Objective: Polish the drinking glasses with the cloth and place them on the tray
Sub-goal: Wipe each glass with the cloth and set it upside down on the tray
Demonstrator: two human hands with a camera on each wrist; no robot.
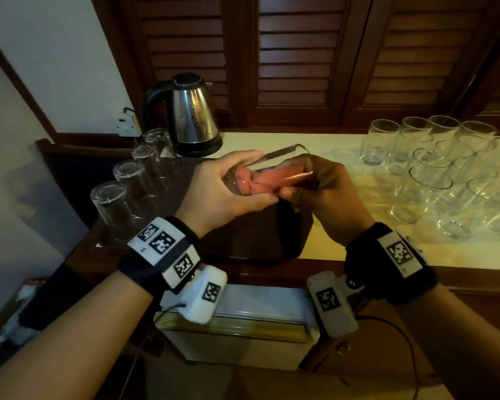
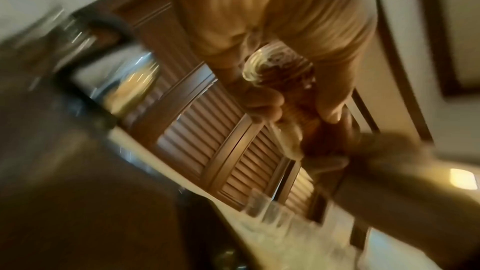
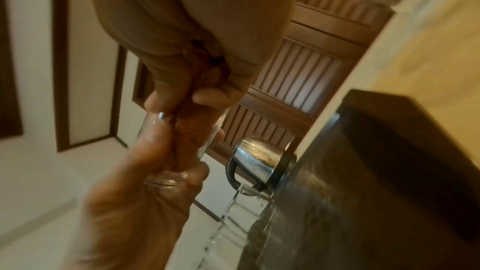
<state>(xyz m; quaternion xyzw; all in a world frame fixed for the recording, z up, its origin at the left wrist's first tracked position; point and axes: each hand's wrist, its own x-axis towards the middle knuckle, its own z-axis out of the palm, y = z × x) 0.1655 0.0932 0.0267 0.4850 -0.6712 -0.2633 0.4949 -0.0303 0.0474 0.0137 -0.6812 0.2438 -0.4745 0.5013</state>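
My left hand (image 1: 237, 186) grips a clear drinking glass (image 1: 283, 157) around its base and holds it on its side above the dark tray (image 1: 257, 235). A pink cloth (image 1: 260, 179) is stuffed inside the glass. My right hand (image 1: 306, 180) pinches the cloth's end at the glass rim. The left wrist view is blurred and shows the glass base (image 2: 272, 65) between my fingers (image 2: 265, 102). In the right wrist view my right fingers (image 3: 168, 89) clutch the cloth (image 3: 192, 130), which runs into the glass (image 3: 166, 174).
Several upturned glasses (image 1: 133, 180) stand in a row along the tray's left side. A steel kettle (image 1: 194, 114) stands behind the tray. Several upright glasses (image 1: 433, 168) crowd the cream counter at the right. Louvred wooden doors back the counter.
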